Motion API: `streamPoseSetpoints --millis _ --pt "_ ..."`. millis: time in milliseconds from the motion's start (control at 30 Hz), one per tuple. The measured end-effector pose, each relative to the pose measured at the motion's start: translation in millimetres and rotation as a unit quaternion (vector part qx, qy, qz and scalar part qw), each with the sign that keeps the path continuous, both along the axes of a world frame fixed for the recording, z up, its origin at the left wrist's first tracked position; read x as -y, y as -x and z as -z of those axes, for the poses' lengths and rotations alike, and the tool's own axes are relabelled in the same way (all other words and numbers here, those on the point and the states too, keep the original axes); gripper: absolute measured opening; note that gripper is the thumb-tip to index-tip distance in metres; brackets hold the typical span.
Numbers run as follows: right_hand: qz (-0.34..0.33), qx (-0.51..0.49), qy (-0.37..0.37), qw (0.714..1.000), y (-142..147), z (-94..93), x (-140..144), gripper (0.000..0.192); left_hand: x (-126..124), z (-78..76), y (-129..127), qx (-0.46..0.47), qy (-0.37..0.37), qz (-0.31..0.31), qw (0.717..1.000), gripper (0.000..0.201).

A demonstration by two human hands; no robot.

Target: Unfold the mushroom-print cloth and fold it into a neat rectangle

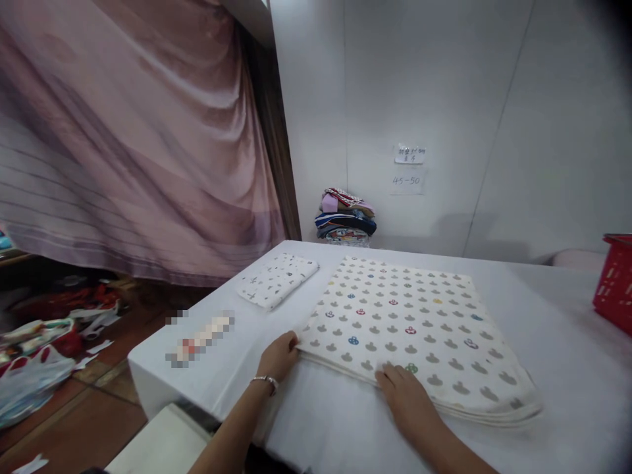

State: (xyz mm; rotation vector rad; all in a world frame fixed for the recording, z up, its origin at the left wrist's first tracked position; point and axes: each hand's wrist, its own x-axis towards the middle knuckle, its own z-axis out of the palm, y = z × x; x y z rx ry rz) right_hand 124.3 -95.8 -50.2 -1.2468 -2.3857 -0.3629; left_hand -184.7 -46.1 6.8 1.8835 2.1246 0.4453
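A large white cloth with grey, blue, red and green printed motifs lies spread flat in layers on the table. At its near left corner my left hand, with a bracelet on the wrist, is closed on the fabric's edge. Farther right along the near edge rests my right hand, its fingers stretched out on top of the fabric; the thumb is hidden. To the left is a smaller folded white cloth with a dark print, apart from both hands.
The table has a white cover. A blurred-out item lies on its left side. A red basket stands at the right edge. Behind the table is a stack of folded fabrics. A pink curtain hangs left, above bags on the floor.
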Motion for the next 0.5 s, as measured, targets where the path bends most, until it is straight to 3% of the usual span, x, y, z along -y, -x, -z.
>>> streamPoseSetpoints --millis 100,167,367,500 --pt "-0.004 -0.004 -0.012 1.000 0 -1.6 1 0.040 -10 -4.8 10 0.119 0.055 0.005 0.991 0.013" --pt "-0.007 -0.004 -0.019 1.000 -1 -1.6 0 0.041 -22 -8.5 10 0.167 0.065 -0.027 0.984 0.019" --pt "-0.007 -0.018 -0.049 0.999 0 4.5 -2 0.040 -71 -9.4 -22 0.035 0.057 -0.068 0.995 0.035" --pt "-0.015 -0.035 -0.088 0.995 -3 13.7 -3 0.042 -92 -3.1 -35 -0.006 0.071 -0.082 0.994 0.032"
